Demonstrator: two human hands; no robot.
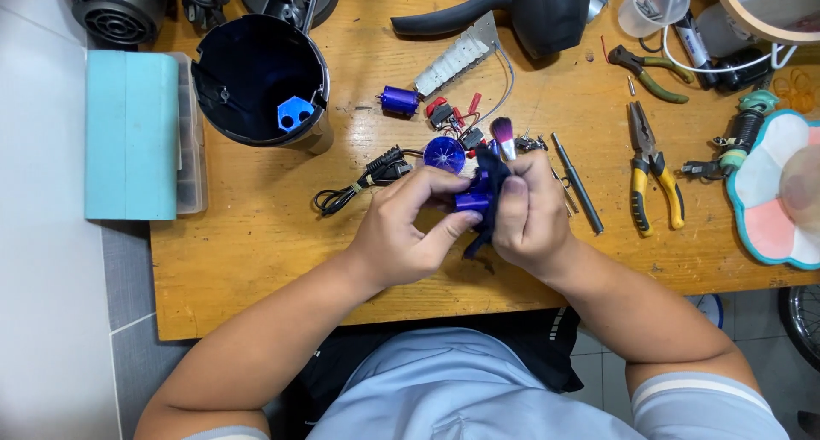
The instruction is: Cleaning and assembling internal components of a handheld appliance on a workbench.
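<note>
My left hand (403,226) pinches a small blue-purple cylindrical part (472,202) above the wooden table (256,226). My right hand (530,214) presses a dark cloth (489,168) against that part. Just beyond my fingers lie a round blue fan piece (444,153) and a small brush with a pink-and-dark head (503,136). A second purple motor (399,101) rests farther back, next to red-and-grey wires (461,114).
A dark round housing with a blue insert (260,79) stands at the back left beside a teal box (130,132). A black cable (363,182) lies left of my hands. A black rod (576,182), yellow-handled pliers (653,171) and green-handled pliers (651,71) lie right.
</note>
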